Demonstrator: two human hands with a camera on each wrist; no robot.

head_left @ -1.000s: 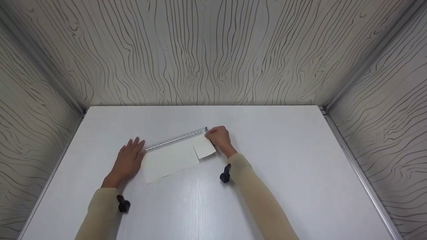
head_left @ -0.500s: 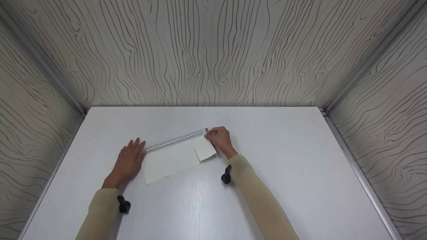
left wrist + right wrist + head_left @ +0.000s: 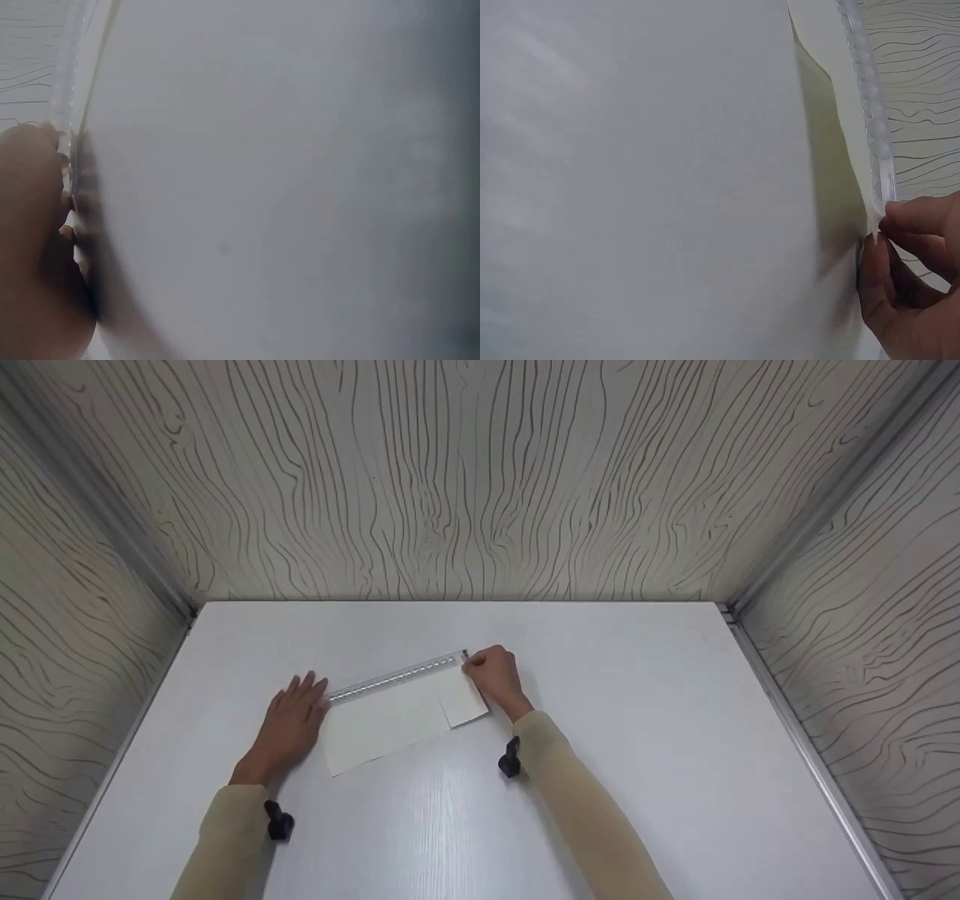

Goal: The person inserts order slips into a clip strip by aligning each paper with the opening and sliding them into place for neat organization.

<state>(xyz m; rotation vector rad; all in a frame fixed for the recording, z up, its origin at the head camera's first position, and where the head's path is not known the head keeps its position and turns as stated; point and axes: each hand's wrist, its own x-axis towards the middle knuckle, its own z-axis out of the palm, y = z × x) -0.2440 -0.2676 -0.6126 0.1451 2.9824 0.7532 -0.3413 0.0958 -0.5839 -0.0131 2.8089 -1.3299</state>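
A cream sheet of paper [image 3: 386, 727] lies slanted on the white table. Its right end is a squarish flap [image 3: 463, 701], marked off by a line that looks like a cut or crease. Along the far edge runs a clear plastic strip [image 3: 397, 676] with a row of small marks. My left hand [image 3: 289, 720] rests with fingers spread at the strip's left end. At the other end, my right hand [image 3: 493, 675] pinches the flap's far corner, close beside the strip. In the right wrist view the flap's near edge [image 3: 832, 150] stands slightly raised, casting a shadow.
The white table [image 3: 637, 780] extends around the paper. Wood-patterned panels [image 3: 465, 480] rise behind it and at both sides, with metal rails [image 3: 810, 772] at the edges. A small black camera mount [image 3: 510, 757] is on each wrist.
The flap has sunk lower, and the dark gap along its left line has narrowed. My right hand keeps its pinch with barely any shift; the left hand stays in place.
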